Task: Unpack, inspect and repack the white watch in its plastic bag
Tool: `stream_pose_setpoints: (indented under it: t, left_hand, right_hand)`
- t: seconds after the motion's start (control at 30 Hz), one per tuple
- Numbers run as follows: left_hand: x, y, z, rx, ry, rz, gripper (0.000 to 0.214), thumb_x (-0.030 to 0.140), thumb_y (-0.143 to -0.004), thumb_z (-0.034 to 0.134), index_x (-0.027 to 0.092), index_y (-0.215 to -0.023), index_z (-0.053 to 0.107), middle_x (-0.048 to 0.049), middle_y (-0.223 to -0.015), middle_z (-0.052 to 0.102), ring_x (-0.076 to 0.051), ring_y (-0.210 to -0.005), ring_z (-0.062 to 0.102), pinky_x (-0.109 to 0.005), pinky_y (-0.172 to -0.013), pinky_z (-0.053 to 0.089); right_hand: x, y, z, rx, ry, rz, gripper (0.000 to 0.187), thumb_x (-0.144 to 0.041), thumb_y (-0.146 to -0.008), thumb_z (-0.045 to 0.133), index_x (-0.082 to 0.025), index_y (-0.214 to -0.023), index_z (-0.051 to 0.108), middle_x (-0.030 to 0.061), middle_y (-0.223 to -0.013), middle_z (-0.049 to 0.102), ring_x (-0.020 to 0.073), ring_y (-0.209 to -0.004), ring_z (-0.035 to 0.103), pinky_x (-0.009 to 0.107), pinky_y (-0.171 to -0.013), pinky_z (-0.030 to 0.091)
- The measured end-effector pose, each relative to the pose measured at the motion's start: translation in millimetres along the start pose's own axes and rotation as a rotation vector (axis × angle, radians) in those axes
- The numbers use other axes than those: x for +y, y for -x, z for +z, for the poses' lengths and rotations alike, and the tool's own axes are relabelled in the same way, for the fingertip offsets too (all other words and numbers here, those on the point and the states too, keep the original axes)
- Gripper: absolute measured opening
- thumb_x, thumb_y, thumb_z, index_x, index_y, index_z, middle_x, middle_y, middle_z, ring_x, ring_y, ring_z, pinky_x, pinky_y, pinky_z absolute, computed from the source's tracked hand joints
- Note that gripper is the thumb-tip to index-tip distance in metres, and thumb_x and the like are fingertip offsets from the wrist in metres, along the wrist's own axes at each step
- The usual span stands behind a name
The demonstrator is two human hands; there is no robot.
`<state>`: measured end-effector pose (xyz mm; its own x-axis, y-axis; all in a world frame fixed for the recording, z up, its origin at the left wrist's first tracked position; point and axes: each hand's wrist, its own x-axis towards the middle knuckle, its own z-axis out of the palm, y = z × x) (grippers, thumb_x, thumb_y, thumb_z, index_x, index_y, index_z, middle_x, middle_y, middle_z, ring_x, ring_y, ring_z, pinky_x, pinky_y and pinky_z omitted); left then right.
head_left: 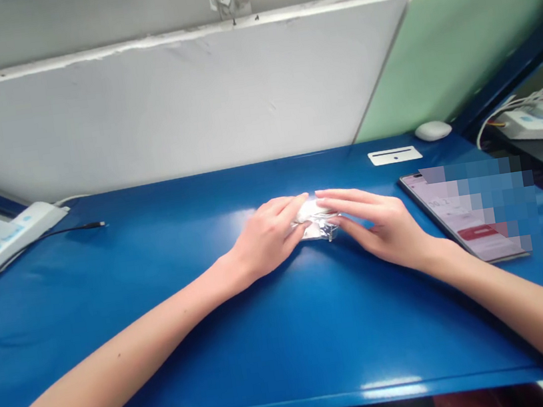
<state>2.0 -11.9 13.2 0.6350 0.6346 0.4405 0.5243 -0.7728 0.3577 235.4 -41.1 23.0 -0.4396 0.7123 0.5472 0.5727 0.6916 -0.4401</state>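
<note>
A small white item in shiny, crinkled clear wrapping (311, 211) is at the middle of the blue table (270, 338); its exact kind is hard to make out. From the left, my left hand (270, 234) grips it between thumb and fingers. On the opposite side my right hand (379, 218) has its thumb and fingertips on the wrapping's right edge. The fingers cover part of the item on both sides.
A phone (465, 216), partly blurred out, lies right of my right hand. Behind it are a white card (395, 156) and a white rounded case (433, 131). Left stands a power strip (8, 237) with a black cable (77, 228). A wall panel (162, 111) closes the back.
</note>
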Motion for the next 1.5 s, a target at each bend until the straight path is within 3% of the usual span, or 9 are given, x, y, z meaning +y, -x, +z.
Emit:
stream_pose_setpoints:
  t: [0.13,0.23,0.37,0.53,0.93,1.17,1.5]
  left_hand:
    - [-6.8,3.1,4.5,-0.167,-0.052,-0.042,0.066,0.044,-0.095,0.056,0.007,-0.146,0.036,-0.024,-0.144,0.049,-0.037,-0.135,0.046,-0.053,-0.11,0.039]
    - [-12.4,4.1,4.5,-0.222,-0.079,-0.037,0.065,0.051,-0.095,0.055,0.008,-0.141,0.042,-0.0242,-0.141,0.05,-0.036,-0.132,0.047,-0.052,-0.108,0.039]
    - [-18.1,2.8,1.6,-0.198,-0.113,0.017,0.072,0.06,-0.089,0.059,0.005,-0.134,0.05,-0.0253,-0.131,0.056,-0.035,-0.123,0.053,-0.049,-0.103,0.044]
    - [-22.3,3.6,-1.2,-0.171,-0.153,-0.021,0.078,0.06,-0.086,0.063,0.004,-0.138,0.045,-0.0258,-0.134,0.055,-0.036,-0.122,0.053,-0.05,-0.102,0.044]
    - [-26.7,7.2,2.2,-0.074,-0.138,-0.047,0.06,0.055,-0.094,0.053,0.011,-0.135,0.051,-0.0193,-0.127,0.06,-0.032,-0.114,0.055,-0.049,-0.097,0.047]
    - [-24.1,7.8,2.2,-0.086,-0.119,-0.018,0.062,0.056,-0.093,0.056,0.007,-0.13,0.054,-0.0209,-0.127,0.06,-0.032,-0.114,0.056,-0.047,-0.098,0.046]
    - [-23.4,7.3,2.4,-0.108,-0.11,-0.037,0.061,0.055,-0.092,0.057,0.01,-0.132,0.053,-0.02,-0.129,0.059,-0.033,-0.117,0.054,-0.049,-0.1,0.045]
  right_hand:
    - [8.3,3.9,-1.8,-0.007,0.073,-0.041,0.036,-0.017,-0.095,0.053,-0.023,-0.129,0.063,0.0121,-0.13,0.066,0.0249,-0.115,0.065,0.042,-0.098,0.055]
    - [15.4,5.3,-2.6,-0.042,0.145,-0.099,0.034,-0.017,-0.095,0.055,-0.017,-0.127,0.064,0.0161,-0.128,0.066,0.0262,-0.114,0.066,0.042,-0.097,0.055]
    - [21.9,6.8,-3.8,-0.082,0.193,-0.102,0.033,-0.019,-0.095,0.054,-0.015,-0.127,0.064,0.0168,-0.127,0.067,0.0272,-0.112,0.067,0.043,-0.096,0.056]
    - [24.1,5.2,-11.1,-0.103,0.201,-0.055,0.034,-0.023,-0.097,0.052,-0.018,-0.128,0.063,0.0151,-0.129,0.066,0.027,-0.114,0.066,0.044,-0.098,0.055]
    - [47.2,3.6,-28.4,-0.162,0.24,0.014,0.032,-0.027,-0.095,0.053,-0.024,-0.124,0.067,0.0097,-0.125,0.069,0.0279,-0.11,0.068,0.045,-0.097,0.056]
    - [30.2,4.5,-16.8,-0.262,0.179,-0.036,0.035,-0.024,-0.097,0.051,-0.021,-0.129,0.064,0.0112,-0.132,0.066,0.0263,-0.115,0.066,0.041,-0.099,0.055]
    - [24.9,9.6,6.7,-0.238,0.183,-0.033,0.04,-0.016,-0.097,0.045,-0.021,-0.133,0.061,0.0139,-0.137,0.061,0.0281,-0.12,0.064,0.046,-0.097,0.056]
